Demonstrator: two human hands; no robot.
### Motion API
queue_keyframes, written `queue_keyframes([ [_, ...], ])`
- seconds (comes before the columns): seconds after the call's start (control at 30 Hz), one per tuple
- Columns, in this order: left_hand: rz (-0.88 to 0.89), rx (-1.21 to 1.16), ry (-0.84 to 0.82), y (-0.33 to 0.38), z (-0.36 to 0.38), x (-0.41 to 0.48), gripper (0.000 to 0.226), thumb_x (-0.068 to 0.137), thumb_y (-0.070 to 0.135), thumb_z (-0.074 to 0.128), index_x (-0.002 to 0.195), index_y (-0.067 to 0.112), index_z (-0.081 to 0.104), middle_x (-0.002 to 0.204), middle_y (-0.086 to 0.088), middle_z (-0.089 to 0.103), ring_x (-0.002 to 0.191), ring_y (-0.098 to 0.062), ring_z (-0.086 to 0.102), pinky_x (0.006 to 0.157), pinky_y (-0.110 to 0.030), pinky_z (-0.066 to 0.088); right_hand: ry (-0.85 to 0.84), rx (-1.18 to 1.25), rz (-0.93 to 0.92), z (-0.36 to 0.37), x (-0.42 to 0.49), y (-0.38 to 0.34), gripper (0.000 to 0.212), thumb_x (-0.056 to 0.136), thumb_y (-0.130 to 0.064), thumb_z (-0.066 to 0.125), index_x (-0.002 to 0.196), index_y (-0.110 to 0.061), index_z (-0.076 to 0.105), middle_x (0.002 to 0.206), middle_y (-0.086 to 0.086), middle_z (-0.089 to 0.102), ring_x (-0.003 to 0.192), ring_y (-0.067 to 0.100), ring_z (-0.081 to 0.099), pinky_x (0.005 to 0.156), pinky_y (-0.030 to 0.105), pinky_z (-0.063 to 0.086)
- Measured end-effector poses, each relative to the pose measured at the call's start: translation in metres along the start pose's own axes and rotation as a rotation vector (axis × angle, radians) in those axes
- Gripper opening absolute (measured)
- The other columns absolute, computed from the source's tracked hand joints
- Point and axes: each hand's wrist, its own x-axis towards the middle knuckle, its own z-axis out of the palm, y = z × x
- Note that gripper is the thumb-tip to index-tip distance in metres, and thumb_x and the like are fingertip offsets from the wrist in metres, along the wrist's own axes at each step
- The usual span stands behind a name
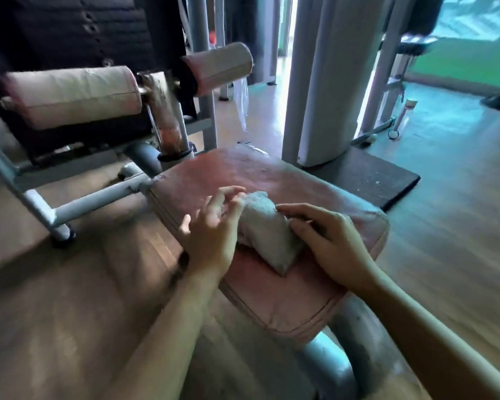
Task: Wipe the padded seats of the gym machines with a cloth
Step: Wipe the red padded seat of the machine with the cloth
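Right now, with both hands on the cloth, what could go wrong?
The cloth is bunched, so it may clean only a narrow strip of the seat. The left hand touches it with open fingers while the right hand grips, so it might slip loose.

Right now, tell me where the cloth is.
In the head view the grey cloth lies bunched on the pink padded seat, low and central, between the left hand touching its left edge and the right hand gripping its right side.

Ahead: seat (pixel 243 171) surface bare.
Far left: roller pad (pixel 72 96) and rusty post (pixel 168 122) at seat corner.
Far right: grey column (pixel 324 82) nearby.
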Motion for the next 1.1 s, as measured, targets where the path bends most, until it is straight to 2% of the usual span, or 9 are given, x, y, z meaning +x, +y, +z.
queue_keyframes([
  [0.13, 0.216, 0.377, -0.103, -0.013, -0.014, -0.016, 0.068, 0.070, 0.087, 0.039, 0.127, 0.054, 0.057, 0.133, 0.023, 0.054, 0.132, -0.011, 0.041, 0.120, -0.056, 0.016, 0.063, 0.029, 0.014, 0.003, 0.000, 0.004, 0.024, 0.094, -0.025, 0.060, 0.108, -0.037, 0.076, 0.099, -0.017, 0.076, 0.092, 0.005, 0.070, 0.089, 0.036, 0.055],
  [0.27, 0.161, 0.479, -0.068, -0.007, -0.037, -0.017, 0.051, 0.081, 0.067, 0.065, 0.130, 0.054, 0.057, 0.142, 0.016, 0.042, 0.140, -0.017, 0.028, 0.118, -0.048, 0.020, 0.166, -0.019, 0.106, 0.003, 0.004, 0.002, 0.025, 0.092, -0.015, 0.063, 0.101, -0.034, 0.078, 0.097, -0.014, 0.076, 0.096, 0.010, 0.068, 0.092, 0.033, 0.053],
  [0.37, 0.165, 0.523, -0.143, 0.013, -0.038, -0.014, 0.042, 0.090, 0.051, 0.065, 0.132, 0.048, 0.058, 0.141, 0.011, 0.044, 0.136, -0.021, 0.034, 0.113, -0.041, 0.024, 0.233, 0.033, 0.152, -0.002, 0.001, -0.005, 0.029, 0.092, -0.006, 0.059, 0.098, -0.027, 0.078, 0.094, -0.017, 0.074, 0.091, 0.003, 0.067, 0.084, 0.017, 0.049],
  [0.5, 0.144, 0.561, -0.161, 0.025, -0.012, -0.013, 0.051, 0.091, 0.072, 0.049, 0.133, 0.045, 0.057, 0.137, 0.010, 0.055, 0.131, -0.026, 0.044, 0.108, -0.045, 0.029, 0.269, 0.099, 0.161, -0.003, 0.001, -0.004, 0.030, 0.093, -0.003, 0.056, 0.096, -0.023, 0.078, 0.090, -0.015, 0.075, 0.084, 0.002, 0.069, 0.076, 0.012, 0.050],
  [0.67, 0.155, 0.539, -0.094, 0.013, -0.008, -0.014, 0.059, 0.079, 0.077, 0.061, 0.124, 0.039, 0.058, 0.130, 0.009, 0.061, 0.127, -0.028, 0.044, 0.107, -0.049, 0.032, 0.284, 0.151, 0.165, -0.010, 0.002, -0.003, 0.031, 0.093, 0.001, 0.054, 0.092, -0.022, 0.076, 0.090, -0.007, 0.076, 0.084, 0.003, 0.070, 0.071, 0.006, 0.046],
  [0.87, 0.156, 0.709, -0.421, 0.026, -0.075, 0.024, 0.048, 0.082, 0.047, 0.079, 0.127, 0.046, 0.064, 0.141, 0.008, 0.050, 0.131, -0.028, 0.037, 0.115, -0.041, 0.027, 0.207, 0.073, 0.157, -0.008, 0.001, -0.004, 0.028, 0.093, -0.007, 0.057, 0.094, -0.028, 0.076, 0.091, -0.019, 0.073, 0.086, 0.004, 0.070, 0.085, 0.027, 0.057],
  [0.93, 0.105, 0.673, -0.534, 0.036, -0.082, 0.027, 0.051, 0.086, 0.034, 0.079, 0.134, 0.039, 0.062, 0.134, 0.004, 0.055, 0.118, -0.017, 0.048, 0.099, -0.026, 0.038, 0.204, -0.013, 0.125, -0.005, -0.001, -0.005, 0.023, 0.091, -0.017, 0.057, 0.097, -0.027, 0.077, 0.094, -0.019, 0.072, 0.093, 0.010, 0.069, 0.089, 0.036, 0.056],
  [1.0, 0.016, 0.539, -0.510, 0.046, -0.067, 0.018, 0.048, 0.087, 0.047, 0.075, 0.130, 0.028, 0.064, 0.122, 0.004, 0.060, 0.109, -0.014, 0.054, 0.087, -0.024, 0.040, 0.192, -0.138, 0.077, -0.001, -0.004, -0.008, 0.032, 0.086, -0.031, 0.050, 0.100, -0.025, 0.078, 0.101, -0.011, 0.075, 0.101, 0.018, 0.065, 0.093, 0.038, 0.052],
  [1.1, 0.039, 0.517, -0.217, 0.034, -0.023, -0.004, 0.044, 0.087, 0.059, 0.069, 0.103, 0.019, 0.061, 0.112, -0.005, 0.066, 0.109, -0.027, 0.061, 0.092, -0.036, 0.047, 0.193, -0.234, 0.073, 0.002, -0.003, -0.008, 0.038, 0.083, -0.040, 0.047, 0.100, -0.025, 0.078, 0.109, -0.006, 0.075, 0.109, 0.022, 0.062, 0.099, 0.040, 0.048],
])
